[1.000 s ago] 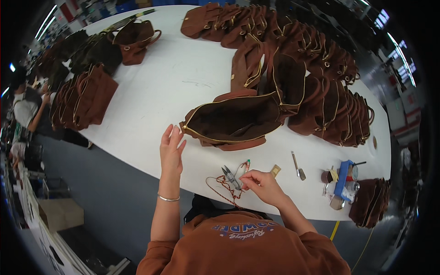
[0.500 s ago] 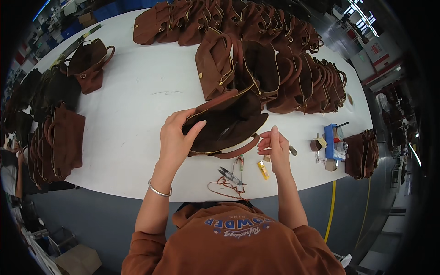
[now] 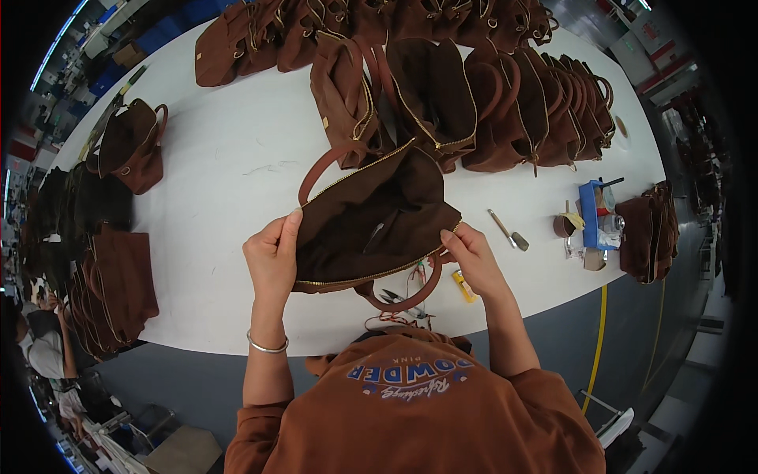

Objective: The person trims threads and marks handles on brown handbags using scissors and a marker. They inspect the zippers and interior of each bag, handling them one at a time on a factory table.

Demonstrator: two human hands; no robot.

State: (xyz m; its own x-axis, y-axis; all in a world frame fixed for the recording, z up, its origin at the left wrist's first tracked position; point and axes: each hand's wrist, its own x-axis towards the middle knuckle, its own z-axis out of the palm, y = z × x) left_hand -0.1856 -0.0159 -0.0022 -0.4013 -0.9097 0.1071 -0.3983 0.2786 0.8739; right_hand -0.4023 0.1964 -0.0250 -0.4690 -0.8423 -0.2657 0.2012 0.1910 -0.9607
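Observation:
Between my hands a brown handbag (image 3: 371, 217) is spread wide, its dark lining facing up and a gold zipper running along both edges. My left hand (image 3: 272, 245) pinches the left end of the opening, thumb on top. My right hand (image 3: 471, 257) grips the right end near the zipper's corner. One handle (image 3: 328, 167) stands up at the far side; the other handle (image 3: 410, 299) hangs toward me. A small zipper pull (image 3: 377, 231) shows inside on the lining. Under the near handle lie grey snips (image 3: 391, 297) and a red cord (image 3: 387, 319), partly covered.
Rows of brown handbags (image 3: 537, 110) line the back of the white table (image 3: 221, 158). More bags (image 3: 118, 276) stand at left. At right are a yellow object (image 3: 463, 286), a brush-like tool (image 3: 509, 231), a blue bin (image 3: 590, 213) and folded bags (image 3: 647, 233). A person (image 3: 51, 347) is at far left.
My right hand has gone from hovering beside the bag to gripping its right end. The bag is pulled wider open, with its far handle raised.

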